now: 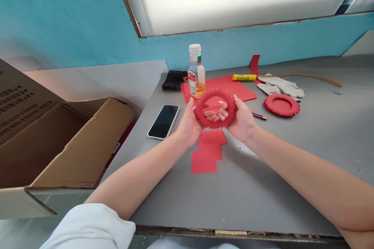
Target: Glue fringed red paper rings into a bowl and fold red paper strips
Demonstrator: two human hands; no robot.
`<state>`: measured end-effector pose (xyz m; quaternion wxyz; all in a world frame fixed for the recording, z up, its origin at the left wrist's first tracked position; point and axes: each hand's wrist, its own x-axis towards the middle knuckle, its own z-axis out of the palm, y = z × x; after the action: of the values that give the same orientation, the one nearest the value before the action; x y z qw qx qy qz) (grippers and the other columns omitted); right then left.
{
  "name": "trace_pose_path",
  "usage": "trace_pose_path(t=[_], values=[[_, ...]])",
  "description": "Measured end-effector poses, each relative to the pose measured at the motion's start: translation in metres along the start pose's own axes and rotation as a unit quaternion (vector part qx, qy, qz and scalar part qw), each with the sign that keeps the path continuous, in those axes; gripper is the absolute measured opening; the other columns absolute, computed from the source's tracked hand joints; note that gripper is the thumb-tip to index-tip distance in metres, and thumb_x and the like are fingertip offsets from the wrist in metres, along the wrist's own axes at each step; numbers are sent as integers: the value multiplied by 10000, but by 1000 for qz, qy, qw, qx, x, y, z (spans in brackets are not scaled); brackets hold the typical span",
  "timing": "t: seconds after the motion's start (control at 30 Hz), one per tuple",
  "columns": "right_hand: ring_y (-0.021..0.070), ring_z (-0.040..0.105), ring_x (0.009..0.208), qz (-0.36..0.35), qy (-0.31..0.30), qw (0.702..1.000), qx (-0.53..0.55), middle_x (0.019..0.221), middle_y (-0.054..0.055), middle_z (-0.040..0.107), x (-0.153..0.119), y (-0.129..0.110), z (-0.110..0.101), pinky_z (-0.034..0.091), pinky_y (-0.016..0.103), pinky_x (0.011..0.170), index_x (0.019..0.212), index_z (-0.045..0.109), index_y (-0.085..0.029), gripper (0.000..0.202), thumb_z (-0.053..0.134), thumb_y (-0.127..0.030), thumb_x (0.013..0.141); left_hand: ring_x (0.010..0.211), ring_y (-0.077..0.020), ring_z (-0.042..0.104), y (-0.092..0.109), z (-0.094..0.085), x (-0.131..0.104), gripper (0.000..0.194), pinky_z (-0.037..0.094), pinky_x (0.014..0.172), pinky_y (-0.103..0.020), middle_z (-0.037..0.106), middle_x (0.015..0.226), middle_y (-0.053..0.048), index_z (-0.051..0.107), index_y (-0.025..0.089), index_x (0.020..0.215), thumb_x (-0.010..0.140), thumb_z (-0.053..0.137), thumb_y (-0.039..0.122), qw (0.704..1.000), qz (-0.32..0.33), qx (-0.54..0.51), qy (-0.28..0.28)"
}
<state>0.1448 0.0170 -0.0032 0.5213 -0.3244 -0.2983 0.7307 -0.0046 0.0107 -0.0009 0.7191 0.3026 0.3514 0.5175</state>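
Grey tabletop (175, 202) by blue wall (73, 15); pleated red ring (214, 123) held over it w/ both hands.
L hand (188, 124) grips ring at its 9 o'clock, R hand (242, 120) at 3, so it's right betw. them; fingers (222, 112) show thru the hole, prob. bracing from behind so pleats don't bend. Red paper pieces (209, 151) at 6, prob. kept close for easy reach; phone (163, 121) approx. 8–9, prob. parked out of the way.

There are two red pleated rounds (214, 123) (282, 105), one bottle (196, 72), one phone (163, 121), one yellow tube (244, 77) and one box (78, 144).
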Motion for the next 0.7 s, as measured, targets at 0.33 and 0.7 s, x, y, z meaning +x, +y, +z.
trace_pose_path(t=[0.33, 0.7], values=[[113, 378, 399, 79, -20, 985, -151, 409, -23, 393, -1, -13, -1, 473, 316, 526, 603, 555, -186, 523, 397, -658, 764, 372, -56, 241, -7, 0, -6, 436, 371, 431, -188, 216, 420, 89, 528, 162, 625, 793, 513, 564, 986, 30, 160, 42], [74, 261, 354, 92, -16, 972, -217, 385, -61, 249, -5, -4, 1, 344, 220, 373, 489, 374, -196, 454, 401, -493, 831, 363, -44, 201, -6, 4, -9, 466, 294, 383, -165, 202, 427, 91, 429, 170, 571, 803, 494, 569, 980, 17, 198, 29]])
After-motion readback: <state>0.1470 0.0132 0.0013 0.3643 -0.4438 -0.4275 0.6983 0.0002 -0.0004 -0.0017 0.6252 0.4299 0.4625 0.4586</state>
